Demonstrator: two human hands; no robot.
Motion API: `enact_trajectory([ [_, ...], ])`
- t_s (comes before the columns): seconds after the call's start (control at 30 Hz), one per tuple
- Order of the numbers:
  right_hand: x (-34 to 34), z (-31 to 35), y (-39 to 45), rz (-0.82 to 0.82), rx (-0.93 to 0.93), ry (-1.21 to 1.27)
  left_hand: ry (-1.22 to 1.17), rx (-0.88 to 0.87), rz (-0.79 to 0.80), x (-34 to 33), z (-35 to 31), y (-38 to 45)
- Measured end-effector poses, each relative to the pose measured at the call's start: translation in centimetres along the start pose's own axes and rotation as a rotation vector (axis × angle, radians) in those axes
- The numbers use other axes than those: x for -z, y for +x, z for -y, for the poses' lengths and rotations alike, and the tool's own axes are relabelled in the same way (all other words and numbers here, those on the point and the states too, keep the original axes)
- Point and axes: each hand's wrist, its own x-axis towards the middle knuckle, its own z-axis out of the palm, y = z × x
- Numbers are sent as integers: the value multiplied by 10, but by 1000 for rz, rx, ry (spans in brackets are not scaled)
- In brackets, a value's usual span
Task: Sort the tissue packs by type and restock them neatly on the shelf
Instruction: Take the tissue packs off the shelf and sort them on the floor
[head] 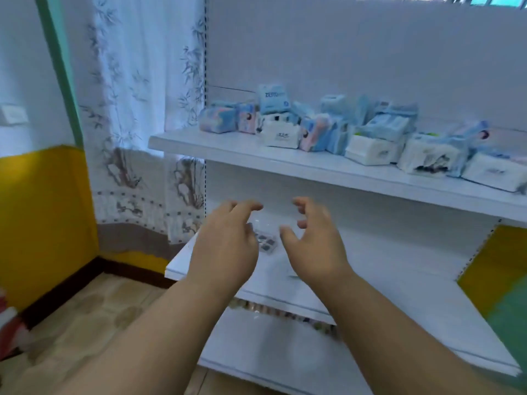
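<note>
Your left hand (225, 240) and right hand (316, 238) are raised side by side in front of the middle shelf (385, 269), fingers loosely curled and spread, each grip holding nothing. The tissue packs (356, 135) lie in a jumbled row on the upper shelf (216, 149), above and beyond your hands, blue, pink and white ones mixed together. A small clear packet (266, 240) lies on the middle shelf between your hands.
</note>
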Motion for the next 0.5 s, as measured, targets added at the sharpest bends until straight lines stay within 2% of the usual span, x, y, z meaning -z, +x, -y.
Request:
enact_trajectory([
  [0.2, 55, -20, 33, -78, -13, 59, -19, -66, -6, -32, -50, 41],
  [0.5, 53, -16, 135, -220, 12, 93, -92, -204, -69, -70, -60, 151],
])
